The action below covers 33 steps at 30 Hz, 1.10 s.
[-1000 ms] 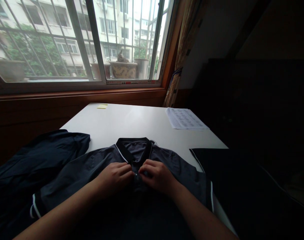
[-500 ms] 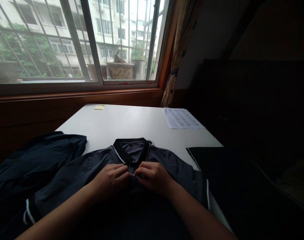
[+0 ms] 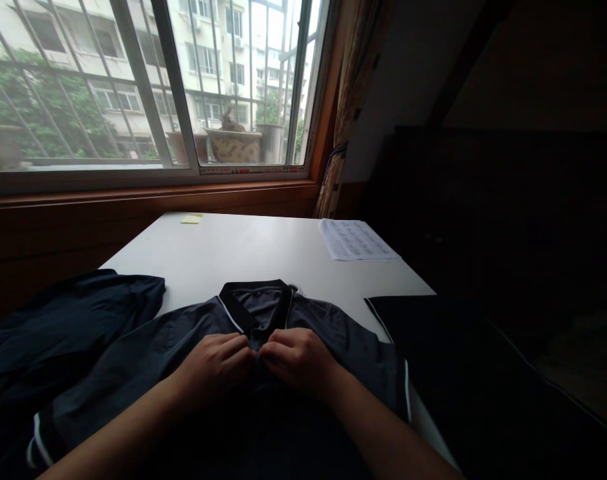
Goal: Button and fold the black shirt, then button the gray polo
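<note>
A dark grey short-sleeved polo shirt (image 3: 183, 340) lies spread face up, its black collar with white edging pointing away from me. Just below the collar, my left hand (image 3: 222, 360) pinches the left side of the front placket. My right hand (image 3: 296, 357) grips the placket from the other side, its fingers curled close to the left ones. A small button shows between the collar points, above the fingers. The fingertips and whatever lies between them are mostly hidden. Lower down, the shirt front fades into dark shadow.
The shirt lies on a white table (image 3: 233, 247). Folded dark blue clothing (image 3: 83, 307) is at the left, and a dark garment with white piping (image 3: 433, 360) at the right. Printed sheets (image 3: 358, 240) and a yellow sticky note (image 3: 191, 219) lie near the far edge, below a barred window.
Both hands have drawn slightly closer together at the placket. A shiny button seen between the fingertips before is now covered. The whole view has shifted a little.
</note>
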Tool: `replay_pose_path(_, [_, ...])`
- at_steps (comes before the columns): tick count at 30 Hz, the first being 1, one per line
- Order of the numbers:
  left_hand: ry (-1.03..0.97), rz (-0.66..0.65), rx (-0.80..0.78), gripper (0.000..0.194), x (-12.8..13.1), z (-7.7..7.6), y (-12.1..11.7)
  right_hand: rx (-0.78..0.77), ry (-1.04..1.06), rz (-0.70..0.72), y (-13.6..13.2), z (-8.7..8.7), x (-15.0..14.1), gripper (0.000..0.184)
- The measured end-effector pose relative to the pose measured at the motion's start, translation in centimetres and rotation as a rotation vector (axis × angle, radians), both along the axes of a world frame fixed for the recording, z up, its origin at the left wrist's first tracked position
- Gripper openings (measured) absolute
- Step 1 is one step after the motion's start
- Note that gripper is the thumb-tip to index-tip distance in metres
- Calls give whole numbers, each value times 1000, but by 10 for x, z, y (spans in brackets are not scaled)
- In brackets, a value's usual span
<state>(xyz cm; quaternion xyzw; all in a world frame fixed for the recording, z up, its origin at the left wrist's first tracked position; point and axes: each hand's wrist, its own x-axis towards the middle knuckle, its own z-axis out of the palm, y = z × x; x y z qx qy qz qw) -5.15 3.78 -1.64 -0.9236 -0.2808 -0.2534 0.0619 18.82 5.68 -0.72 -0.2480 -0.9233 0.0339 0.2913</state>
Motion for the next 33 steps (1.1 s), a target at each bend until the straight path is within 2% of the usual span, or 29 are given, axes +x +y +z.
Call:
replay_pose_path(13, [-39, 8, 41, 22, 0, 5, -1, 117, -41, -5, -2, 2, -1, 10])
replay_pose_path(33, [10, -4, 24, 19, -2, 7, -2, 99, -34, 21, -3, 4, 1, 10])
